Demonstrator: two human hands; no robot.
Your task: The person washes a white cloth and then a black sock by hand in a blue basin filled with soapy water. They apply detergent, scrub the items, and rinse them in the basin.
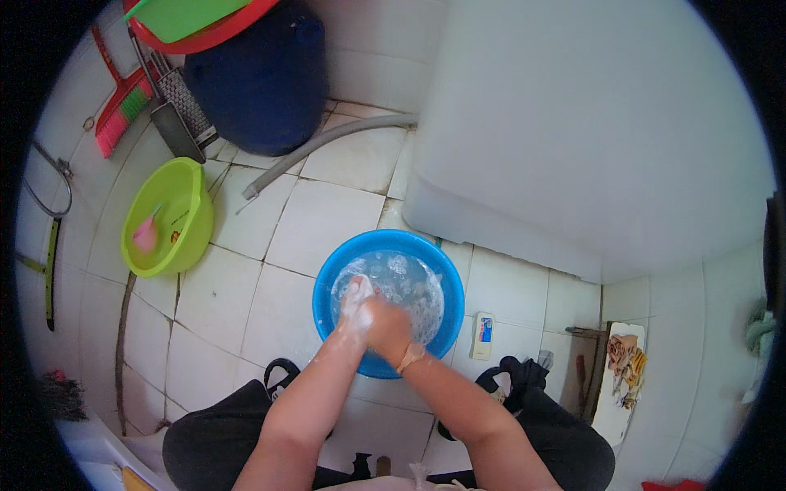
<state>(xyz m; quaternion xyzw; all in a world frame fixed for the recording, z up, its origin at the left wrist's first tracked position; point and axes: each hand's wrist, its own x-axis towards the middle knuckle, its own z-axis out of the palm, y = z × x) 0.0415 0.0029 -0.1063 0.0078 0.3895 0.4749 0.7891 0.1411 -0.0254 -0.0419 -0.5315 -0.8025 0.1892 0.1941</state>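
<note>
My left hand (356,310) and my right hand (388,324) are pressed together over the near left part of a blue plastic basin (451,294). White suds, or a small sudsy white cloth, cover the left fingers and the spot where the hands meet; I cannot tell which. The right hand is blurred and hides part of the left, so its grip is unclear. Cloudy, foamy water (402,282) fills the basin below them. A band circles my right wrist. On the tiles right of the basin lies a small white pack (482,336) with a blue label.
A lime-green basin (202,215) holding a pink scoop (146,234) sits at left. Behind are a grey hose (331,138), a dark blue barrel (258,92), a broom (126,104) and a dustpan (178,132). A large white appliance-like body (552,153) fills the upper right. Crumpled cloths (626,368) lie at right.
</note>
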